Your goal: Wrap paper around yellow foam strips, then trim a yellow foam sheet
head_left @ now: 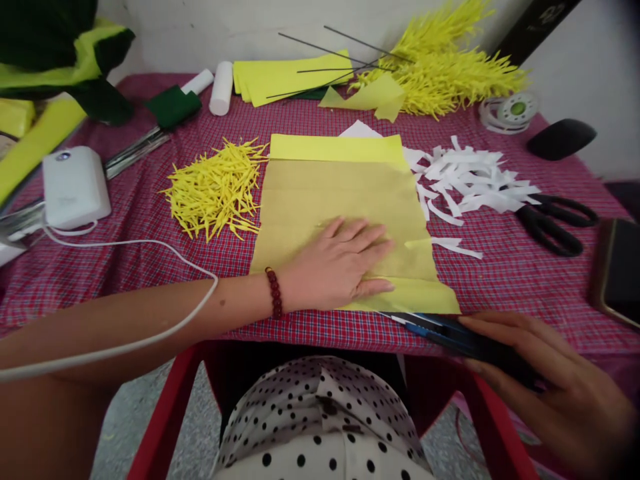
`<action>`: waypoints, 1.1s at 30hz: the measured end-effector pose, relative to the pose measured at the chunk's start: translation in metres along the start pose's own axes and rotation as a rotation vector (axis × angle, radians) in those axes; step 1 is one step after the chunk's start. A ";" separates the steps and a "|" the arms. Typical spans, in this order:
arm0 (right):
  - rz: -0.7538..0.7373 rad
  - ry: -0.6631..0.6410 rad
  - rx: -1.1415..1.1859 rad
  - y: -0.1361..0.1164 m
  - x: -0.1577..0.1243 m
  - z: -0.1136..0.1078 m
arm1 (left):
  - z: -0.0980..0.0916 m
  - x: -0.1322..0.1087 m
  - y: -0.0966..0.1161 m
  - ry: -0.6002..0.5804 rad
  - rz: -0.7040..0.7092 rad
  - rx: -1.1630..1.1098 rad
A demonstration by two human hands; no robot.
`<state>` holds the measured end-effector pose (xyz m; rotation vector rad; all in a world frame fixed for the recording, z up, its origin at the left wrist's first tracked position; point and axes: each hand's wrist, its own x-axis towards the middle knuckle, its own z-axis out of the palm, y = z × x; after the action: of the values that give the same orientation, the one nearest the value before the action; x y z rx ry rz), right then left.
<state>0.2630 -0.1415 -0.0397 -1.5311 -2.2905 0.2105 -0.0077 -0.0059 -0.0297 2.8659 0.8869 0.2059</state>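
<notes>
My left hand [340,263] lies flat with fingers stretched on a sheet of yellow crepe paper [345,193], a beaded bracelet at the wrist. The sheet's top strip is brighter yellow, and its lower edge is lifted in a fold near my thumb. Closed around the dark handle of a utility knife [450,333] is my right hand [560,387], at the table's front edge. The knife points left, its blade along the lower edge of the paper. Left of the sheet is a pile of twisted yellow paper strips [217,190]; to its right lie white paper strips [465,177].
Black scissors [555,220] and a phone [617,270] lie at the right. A white power bank [75,187] sits left, its cable crossing above my left forearm. Behind are folded yellow paper [295,77], fringed yellow stems [445,67], a tape roll [515,110] and a computer mouse [563,139].
</notes>
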 end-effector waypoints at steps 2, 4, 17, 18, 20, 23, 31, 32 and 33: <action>-0.038 -0.006 -0.018 -0.001 0.008 0.001 | -0.001 0.000 -0.001 -0.001 0.005 -0.015; -0.070 -0.007 -0.025 -0.004 0.016 0.002 | -0.003 0.001 -0.001 -0.013 0.008 -0.042; -0.068 -0.009 0.008 -0.008 0.005 0.005 | 0.000 0.001 -0.002 -0.010 -0.021 -0.072; -0.062 0.000 0.014 -0.007 0.003 0.006 | -0.001 0.001 -0.001 -0.010 -0.020 -0.075; -0.052 0.017 0.030 -0.005 0.001 0.008 | -0.002 0.001 -0.001 -0.004 -0.023 -0.092; -0.028 0.013 0.056 -0.001 -0.002 0.011 | -0.007 0.003 -0.003 -0.006 -0.036 -0.163; 0.120 -0.040 0.145 0.001 -0.015 0.011 | -0.031 -0.019 -0.033 -0.079 0.081 -0.280; 0.126 -0.044 0.147 0.001 -0.015 0.011 | -0.032 -0.026 -0.037 -0.090 0.095 -0.235; 0.126 -0.041 0.145 0.001 -0.015 0.011 | -0.032 -0.034 -0.042 -0.105 0.103 -0.190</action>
<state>0.2647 -0.1536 -0.0534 -1.6097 -2.1586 0.4357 -0.0643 0.0116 -0.0080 2.7194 0.6628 0.1408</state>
